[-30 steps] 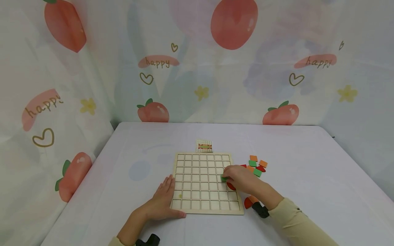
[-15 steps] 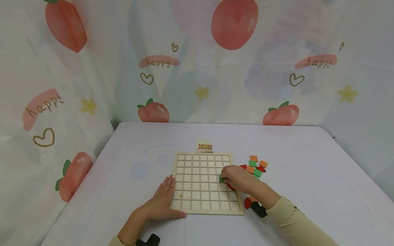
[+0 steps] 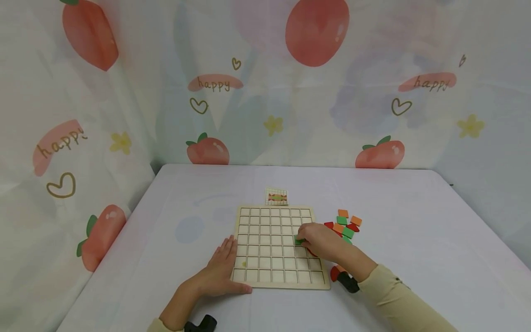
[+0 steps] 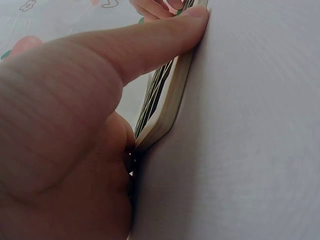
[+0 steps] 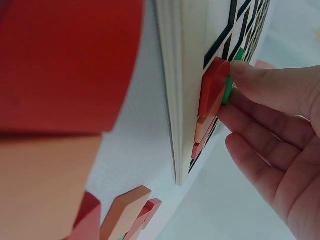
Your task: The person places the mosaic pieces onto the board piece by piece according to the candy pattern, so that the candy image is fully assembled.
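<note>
A wooden grid board (image 3: 265,251) lies on the white table. My left hand (image 3: 213,272) rests against its left side with the fingers straight; the thumb (image 4: 150,47) lies along the near edge in the left wrist view. Over the board's right part, my right hand (image 3: 323,240) pinches a green tile (image 3: 298,241) between thumb and fingertips, low at the grid. In the right wrist view that green tile (image 5: 227,91) is partly hidden by the thumb. Beside it on the board sit a red piece (image 5: 214,87), an orange tile (image 5: 202,129) and another red piece (image 5: 198,148).
A small pattern card (image 3: 276,197) lies beyond the board. Several loose green, orange and red pieces (image 3: 343,225) are spread right of it. A red piece (image 3: 334,274) and an orange one lie near the right wrist camera (image 3: 348,282). A patterned curtain (image 3: 290,115) surrounds the table.
My right hand has shifted slightly left over the board with the green tile, then stayed almost still. My left hand keeps its place at the board's side.
</note>
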A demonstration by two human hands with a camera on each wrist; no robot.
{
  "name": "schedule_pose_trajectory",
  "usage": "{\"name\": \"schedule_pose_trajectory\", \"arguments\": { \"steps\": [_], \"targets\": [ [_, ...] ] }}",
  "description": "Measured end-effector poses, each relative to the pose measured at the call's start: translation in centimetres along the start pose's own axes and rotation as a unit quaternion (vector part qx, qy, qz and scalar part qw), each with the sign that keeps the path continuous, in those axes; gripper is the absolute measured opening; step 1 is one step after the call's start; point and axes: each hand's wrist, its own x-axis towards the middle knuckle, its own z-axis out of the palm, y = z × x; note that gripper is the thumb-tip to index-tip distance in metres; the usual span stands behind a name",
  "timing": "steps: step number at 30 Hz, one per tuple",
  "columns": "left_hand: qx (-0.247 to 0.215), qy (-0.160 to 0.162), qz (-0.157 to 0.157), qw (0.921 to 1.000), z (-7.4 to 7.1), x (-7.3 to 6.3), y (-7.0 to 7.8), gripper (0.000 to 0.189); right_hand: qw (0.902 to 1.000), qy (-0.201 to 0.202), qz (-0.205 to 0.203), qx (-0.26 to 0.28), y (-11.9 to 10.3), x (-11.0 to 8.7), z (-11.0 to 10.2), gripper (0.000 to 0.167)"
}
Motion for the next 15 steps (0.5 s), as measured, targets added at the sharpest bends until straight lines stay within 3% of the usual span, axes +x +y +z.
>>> {"name": "schedule_pose_trajectory", "arguments": {
  "steps": [15],
  "targets": [
    [0.004, 0.002, 0.003, 1.0, 0.07, 0.05, -0.18, 0.121, 1.0, 0.001, -0.002, 0.008, -0.04, 0.2, -0.15, 0.017]
  ]
}}
